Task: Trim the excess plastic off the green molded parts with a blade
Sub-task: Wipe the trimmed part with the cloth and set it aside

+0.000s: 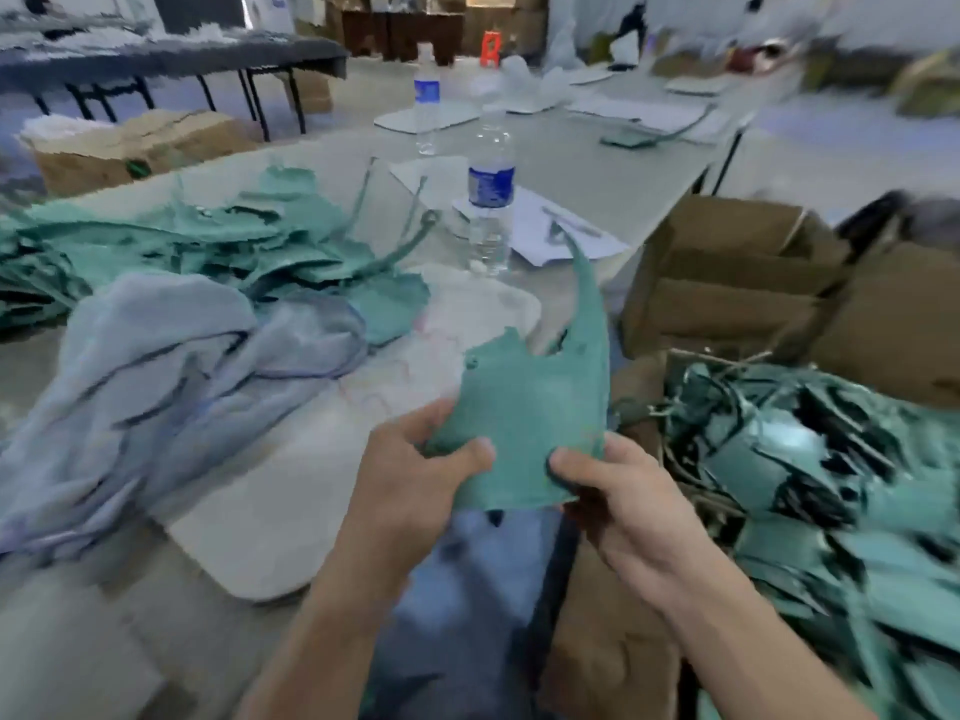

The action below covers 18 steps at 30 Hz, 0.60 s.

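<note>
I hold one flat green molded part up in front of me, just past the table's near edge. A long pointed strip of it curves up toward the bottles. My left hand pinches its lower left corner, thumb on top. My right hand pinches its lower right edge. A heap of more green parts lies on the table to the left. More green pieces fill a box at my right. No blade shows in either hand; the picture is blurred.
A white cutting board lies on the grey table under a pale blue cloth. Two water bottles stand beyond it, by loose papers. Open cardboard boxes stand on the right; another box sits far left.
</note>
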Each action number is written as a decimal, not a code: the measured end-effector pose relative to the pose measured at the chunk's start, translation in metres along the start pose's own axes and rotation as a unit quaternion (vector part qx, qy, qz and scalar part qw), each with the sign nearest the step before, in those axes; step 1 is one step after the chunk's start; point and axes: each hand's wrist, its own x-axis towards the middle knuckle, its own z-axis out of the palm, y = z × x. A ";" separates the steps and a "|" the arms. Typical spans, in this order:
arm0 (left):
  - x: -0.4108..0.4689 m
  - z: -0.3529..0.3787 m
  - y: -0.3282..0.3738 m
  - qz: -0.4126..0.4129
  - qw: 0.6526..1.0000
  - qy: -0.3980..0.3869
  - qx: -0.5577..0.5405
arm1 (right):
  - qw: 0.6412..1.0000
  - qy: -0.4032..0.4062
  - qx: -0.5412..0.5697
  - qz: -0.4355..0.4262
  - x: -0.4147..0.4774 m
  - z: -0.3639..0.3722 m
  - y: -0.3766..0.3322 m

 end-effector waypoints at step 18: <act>-0.003 0.233 -0.092 -0.135 0.915 -0.296 0.238 | 0.825 0.540 0.153 0.070 -0.126 -0.325 0.014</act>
